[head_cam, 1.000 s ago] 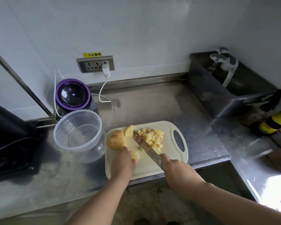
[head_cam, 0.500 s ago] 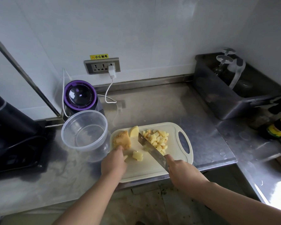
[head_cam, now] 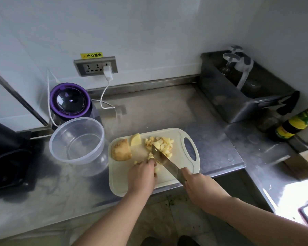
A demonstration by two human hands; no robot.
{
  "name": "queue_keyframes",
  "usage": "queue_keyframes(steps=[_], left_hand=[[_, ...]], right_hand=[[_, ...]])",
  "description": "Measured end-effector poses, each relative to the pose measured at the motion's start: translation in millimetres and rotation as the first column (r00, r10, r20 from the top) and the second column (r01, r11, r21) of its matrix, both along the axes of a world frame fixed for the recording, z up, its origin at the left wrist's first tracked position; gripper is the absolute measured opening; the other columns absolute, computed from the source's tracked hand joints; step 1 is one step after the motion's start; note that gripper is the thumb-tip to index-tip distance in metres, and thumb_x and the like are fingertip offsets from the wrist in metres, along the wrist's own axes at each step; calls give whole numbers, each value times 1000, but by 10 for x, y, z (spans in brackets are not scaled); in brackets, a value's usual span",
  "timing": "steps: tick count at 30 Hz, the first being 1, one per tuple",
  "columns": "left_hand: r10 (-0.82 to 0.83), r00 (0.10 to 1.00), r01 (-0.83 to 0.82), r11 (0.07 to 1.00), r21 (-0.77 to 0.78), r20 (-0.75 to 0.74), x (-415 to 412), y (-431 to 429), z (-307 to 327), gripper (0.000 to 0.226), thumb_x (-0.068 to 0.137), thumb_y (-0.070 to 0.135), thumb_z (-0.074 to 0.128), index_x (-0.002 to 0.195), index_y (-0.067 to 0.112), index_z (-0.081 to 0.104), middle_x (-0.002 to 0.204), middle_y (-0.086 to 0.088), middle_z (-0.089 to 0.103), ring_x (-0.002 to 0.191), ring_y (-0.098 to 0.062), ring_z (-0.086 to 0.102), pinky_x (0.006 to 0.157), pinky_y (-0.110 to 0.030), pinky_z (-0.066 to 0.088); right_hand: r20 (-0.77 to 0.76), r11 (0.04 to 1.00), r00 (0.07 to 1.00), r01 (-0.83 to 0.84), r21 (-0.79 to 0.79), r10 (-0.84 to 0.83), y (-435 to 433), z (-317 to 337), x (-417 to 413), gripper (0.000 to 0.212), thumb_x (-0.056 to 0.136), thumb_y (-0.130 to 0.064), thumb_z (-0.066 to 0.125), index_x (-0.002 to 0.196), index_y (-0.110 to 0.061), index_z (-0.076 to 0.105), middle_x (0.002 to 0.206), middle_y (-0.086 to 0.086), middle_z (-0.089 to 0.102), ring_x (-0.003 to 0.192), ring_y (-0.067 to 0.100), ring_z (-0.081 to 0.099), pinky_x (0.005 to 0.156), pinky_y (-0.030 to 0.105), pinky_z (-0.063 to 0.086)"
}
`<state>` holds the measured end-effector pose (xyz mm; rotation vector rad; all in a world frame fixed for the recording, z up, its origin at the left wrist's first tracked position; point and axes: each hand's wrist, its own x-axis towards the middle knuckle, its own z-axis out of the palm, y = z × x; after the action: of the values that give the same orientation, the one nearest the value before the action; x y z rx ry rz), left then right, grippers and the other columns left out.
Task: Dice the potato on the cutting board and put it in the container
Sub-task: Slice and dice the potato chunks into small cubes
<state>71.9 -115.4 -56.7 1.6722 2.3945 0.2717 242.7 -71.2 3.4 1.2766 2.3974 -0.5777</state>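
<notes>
A cream cutting board [head_cam: 178,135] lies on the steel counter. On its far left sit an unpeeled potato chunk [head_cam: 121,150] and a yellow slice [head_cam: 136,139]. A pile of diced potato [head_cam: 160,144] lies in the middle. My right hand [head_cam: 199,187] grips a knife [head_cam: 164,160] whose blade points into the dice. My left hand [head_cam: 142,176] holds a few potato pieces on the board just left of the blade; its fingertips hide them partly. A clear round container [head_cam: 76,139] stands empty to the left of the board.
A purple-lidded appliance [head_cam: 69,100] stands behind the container, its white cable running to a wall socket [head_cam: 96,66]. A steel tub [head_cam: 238,96] sits at the back right, bottles [head_cam: 292,125] beside it. A black appliance [head_cam: 5,153] fills the left edge.
My left hand moved right from beside the potato chunk to the small pieces by the blade. The knife stayed angled into the dice pile.
</notes>
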Motion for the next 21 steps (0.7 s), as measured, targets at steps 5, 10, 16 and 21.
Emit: queue_keyframes(steps=[5,10,16,21], left_hand=[[46,999,-46,999,1,-21,-51,-56,-50,33,88,41,61,118,26,57,116,7,64,109,-12,57,91,-25,45],[76,991,-80,996,-32,-114,-89,-157,-56,40,86,57,54,115,29,62,123,7,48,113,-17,42,93,-28,38],[90,990,-96,994,-45,-105,-81,-168,-23,37,86,55,55,110,30,67,123,8,46,113,-17,41,93,-29,37],[87,989,-95,994,-59,-119,-62,-149,-20,34,88,52,54,109,29,68,125,7,47,115,-18,41,94,-30,35]], right_hand=[[22,999,999,-34,-18,35,-66,-45,49,35,97,-6,38,126,-24,33,89,5,63,75,24,65,69,40,57],[13,997,997,-74,-22,74,-109,-49,60,39,95,-3,37,128,-25,32,90,4,62,76,24,63,66,37,51],[21,995,995,-97,-29,98,-130,-34,60,44,95,-1,38,131,-25,32,94,6,63,78,23,63,63,34,48],[31,994,995,-88,-62,90,-129,-26,68,48,91,3,38,130,-25,33,95,6,63,82,24,64,70,39,53]])
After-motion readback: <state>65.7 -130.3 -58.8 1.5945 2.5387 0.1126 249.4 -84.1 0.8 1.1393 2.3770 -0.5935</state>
